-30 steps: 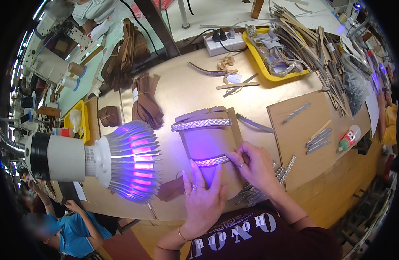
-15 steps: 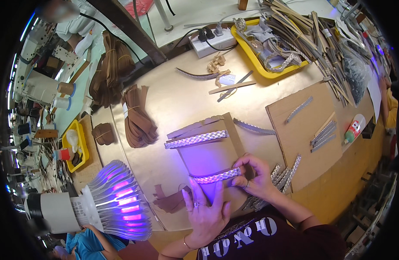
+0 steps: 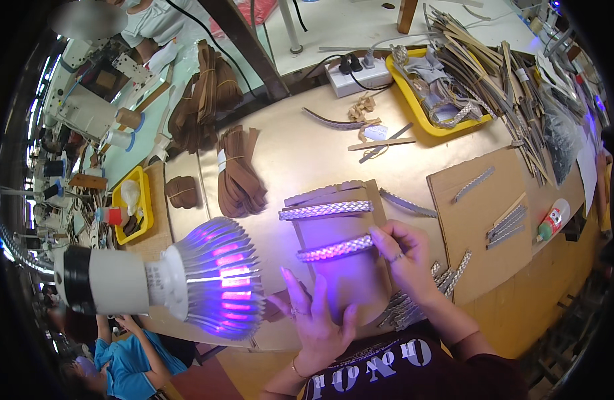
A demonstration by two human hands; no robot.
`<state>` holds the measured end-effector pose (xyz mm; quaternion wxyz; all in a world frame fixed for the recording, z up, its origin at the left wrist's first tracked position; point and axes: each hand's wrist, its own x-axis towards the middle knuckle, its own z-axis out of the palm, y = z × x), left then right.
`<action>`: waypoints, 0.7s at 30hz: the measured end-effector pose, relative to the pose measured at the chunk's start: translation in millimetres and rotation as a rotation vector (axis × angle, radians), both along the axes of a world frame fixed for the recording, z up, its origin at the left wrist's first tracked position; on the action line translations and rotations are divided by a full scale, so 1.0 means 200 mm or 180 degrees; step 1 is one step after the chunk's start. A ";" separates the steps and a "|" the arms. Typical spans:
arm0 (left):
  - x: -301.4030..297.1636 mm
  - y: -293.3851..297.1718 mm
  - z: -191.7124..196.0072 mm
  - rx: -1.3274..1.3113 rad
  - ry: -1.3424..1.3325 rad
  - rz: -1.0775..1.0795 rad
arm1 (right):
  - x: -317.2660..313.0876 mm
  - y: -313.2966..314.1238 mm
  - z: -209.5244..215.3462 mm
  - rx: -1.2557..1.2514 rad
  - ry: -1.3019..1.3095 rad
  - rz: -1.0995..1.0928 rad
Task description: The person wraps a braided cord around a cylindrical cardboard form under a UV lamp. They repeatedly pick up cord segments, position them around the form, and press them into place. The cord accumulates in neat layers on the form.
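My right hand (image 3: 408, 267) pinches the right end of a silvery braided strip (image 3: 333, 250) between thumb and fingers. The strip lies or hovers slightly tilted across a brown cardboard piece (image 3: 320, 231); which of the two I cannot tell. Farther up on the cardboard, a second braided strip (image 3: 325, 211) runs nearly parallel. My left hand (image 3: 313, 325), with a ring on one finger, has its fingers spread below the held strip's left end and apart from it. Purple light from a finned lamp (image 3: 217, 277) on the left falls on strip and cardboard.
Several braided strips (image 3: 447, 287) lie right of my right forearm, beside a flat cardboard sheet (image 3: 477, 233) bearing short strips and a bottle (image 3: 553, 220). A yellow tray (image 3: 440, 130) and a power strip (image 3: 357, 79) stand behind. Brown strap bundles (image 3: 240, 177) lie left.
The view has shifted. My right hand has carried the strip's end away from me, nearer the upper strip. My left fingers have come off the strip.
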<state>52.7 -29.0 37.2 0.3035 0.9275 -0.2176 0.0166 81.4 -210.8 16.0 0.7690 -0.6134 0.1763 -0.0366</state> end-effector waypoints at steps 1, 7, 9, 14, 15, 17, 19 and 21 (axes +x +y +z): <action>0.01 0.00 0.00 -0.0169 -0.0067 0.0043 | 0.03 0.01 -0.01 -0.0024 0.0059 -0.0019; 0.11 -0.03 0.02 -0.0044 0.0529 -0.0211 | 0.07 0.05 -0.05 -0.0362 0.0122 -0.0134; 0.15 -0.06 0.03 0.0037 0.0639 -0.0355 | 0.07 0.06 -0.07 -0.0635 0.0085 -0.0144; 0.18 -0.08 0.05 0.0168 0.0649 -0.0410 | 0.08 0.04 -0.11 -0.1196 0.0008 -0.0120; 0.18 -0.08 0.05 0.0218 0.0629 -0.0376 | 0.08 0.04 -0.12 -0.1244 -0.0001 -0.0105; 0.17 -0.10 0.04 0.0285 0.0524 -0.0282 | 0.07 0.03 -0.12 -0.1362 0.0049 -0.0016; 0.17 -0.12 0.03 0.0326 0.0333 -0.0158 | 0.07 0.03 -0.12 -0.1463 0.0094 -0.0073; 0.17 -0.12 0.01 0.0238 0.0261 -0.0212 | 0.08 0.04 -0.13 -0.1497 0.0010 -0.0127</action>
